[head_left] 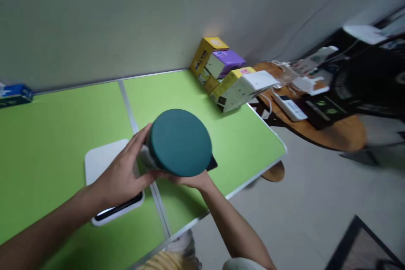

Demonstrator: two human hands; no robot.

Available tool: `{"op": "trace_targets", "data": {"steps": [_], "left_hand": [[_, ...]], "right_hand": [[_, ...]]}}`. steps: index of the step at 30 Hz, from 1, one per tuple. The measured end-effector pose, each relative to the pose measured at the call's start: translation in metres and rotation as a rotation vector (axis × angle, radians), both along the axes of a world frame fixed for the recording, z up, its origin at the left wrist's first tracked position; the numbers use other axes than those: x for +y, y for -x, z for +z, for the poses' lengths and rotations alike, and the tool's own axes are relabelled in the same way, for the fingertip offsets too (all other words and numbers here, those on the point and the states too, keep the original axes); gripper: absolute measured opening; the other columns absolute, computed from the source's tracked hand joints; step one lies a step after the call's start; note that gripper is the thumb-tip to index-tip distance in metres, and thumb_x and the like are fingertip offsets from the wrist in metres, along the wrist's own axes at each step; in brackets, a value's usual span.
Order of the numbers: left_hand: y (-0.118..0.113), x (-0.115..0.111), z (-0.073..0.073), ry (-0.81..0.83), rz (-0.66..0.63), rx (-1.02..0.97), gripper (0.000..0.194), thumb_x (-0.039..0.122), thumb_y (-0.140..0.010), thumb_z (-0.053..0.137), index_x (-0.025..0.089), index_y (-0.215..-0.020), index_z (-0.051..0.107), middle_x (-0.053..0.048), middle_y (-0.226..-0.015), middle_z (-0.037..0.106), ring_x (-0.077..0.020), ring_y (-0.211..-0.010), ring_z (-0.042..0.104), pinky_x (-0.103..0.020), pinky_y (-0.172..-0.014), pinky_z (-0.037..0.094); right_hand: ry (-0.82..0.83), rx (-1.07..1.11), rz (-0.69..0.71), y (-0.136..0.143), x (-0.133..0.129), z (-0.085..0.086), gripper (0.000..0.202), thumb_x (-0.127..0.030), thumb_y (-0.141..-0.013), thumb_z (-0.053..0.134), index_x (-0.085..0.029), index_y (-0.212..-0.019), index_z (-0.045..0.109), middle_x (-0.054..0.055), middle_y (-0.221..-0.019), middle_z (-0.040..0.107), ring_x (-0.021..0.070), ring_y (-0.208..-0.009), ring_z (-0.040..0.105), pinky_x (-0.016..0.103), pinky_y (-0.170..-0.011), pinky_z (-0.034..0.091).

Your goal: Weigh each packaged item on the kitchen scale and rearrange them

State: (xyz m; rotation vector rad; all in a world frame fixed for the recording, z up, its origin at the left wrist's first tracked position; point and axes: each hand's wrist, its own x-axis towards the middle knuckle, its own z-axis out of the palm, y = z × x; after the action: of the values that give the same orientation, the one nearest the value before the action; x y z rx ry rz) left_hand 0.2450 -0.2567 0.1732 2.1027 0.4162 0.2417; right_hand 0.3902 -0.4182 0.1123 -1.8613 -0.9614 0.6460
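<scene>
Between my hands, above the green table (253, 143), is a jar with a wide teal lid (181, 142); its body is mostly hidden under the lid. My left hand (126, 173) wraps round the jar's left side, thumb toward me. My right hand (190, 180) grips it from below and the near side, its fingers largely hidden. A small dark corner (212, 163) pokes out at the lid's right edge; what it belongs to I cannot make out. Under my left forearm lies a white kitchen scale (103, 158) with a black strip along its near edge.
Yellow, purple and white boxes (232, 61) stand at the table's back right. A blue box (16, 95) sits at the far left against the wall. Beyond the right edge, a round wooden table (344, 135) bears cables, a white power strip (291, 107) and dark items.
</scene>
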Motion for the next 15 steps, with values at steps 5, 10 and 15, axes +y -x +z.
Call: {"op": "trace_targets", "data": {"steps": [5, 10, 15], "left_hand": [[-0.05, -0.03, -0.003, -0.069, -0.256, -0.064, 0.078, 0.039, -0.084, 0.063, 0.039, -0.151, 0.023, 0.001, -0.158, 0.029, -0.0316, -0.142, 0.033, -0.049, -0.114, 0.037], [-0.065, -0.041, -0.018, -0.132, -0.301, -0.028, 0.065, 0.037, -0.088, 0.056, 0.041, -0.147, 0.031, 0.0, -0.155, 0.035, -0.032, -0.137, 0.043, -0.053, -0.106, 0.044], [-0.066, -0.049, -0.035, -0.181, -0.358, 0.021, 0.054, 0.037, -0.092, 0.051, 0.041, -0.144, 0.038, -0.001, -0.154, 0.038, -0.0298, -0.134, 0.047, -0.05, -0.099, 0.052]], "right_hand": [[-0.159, -0.129, -0.655, -0.073, -0.07, -0.015, 0.058, -0.049, -0.059, 0.077, -0.019, -0.105, 0.058, 0.015, -0.105, 0.069, 0.035, -0.102, 0.064, 0.052, -0.092, 0.051], [-0.343, -0.252, -1.027, -0.148, -0.107, -0.033, 0.084, -0.045, -0.053, 0.079, -0.013, -0.122, 0.044, 0.018, -0.121, 0.059, 0.0299, -0.114, 0.058, 0.048, -0.099, 0.047], [-0.412, -0.266, -1.094, -0.203, -0.109, -0.044, 0.084, -0.04, -0.049, 0.079, -0.015, -0.12, 0.042, 0.015, -0.122, 0.055, 0.0269, -0.115, 0.055, 0.045, -0.102, 0.043]]}}
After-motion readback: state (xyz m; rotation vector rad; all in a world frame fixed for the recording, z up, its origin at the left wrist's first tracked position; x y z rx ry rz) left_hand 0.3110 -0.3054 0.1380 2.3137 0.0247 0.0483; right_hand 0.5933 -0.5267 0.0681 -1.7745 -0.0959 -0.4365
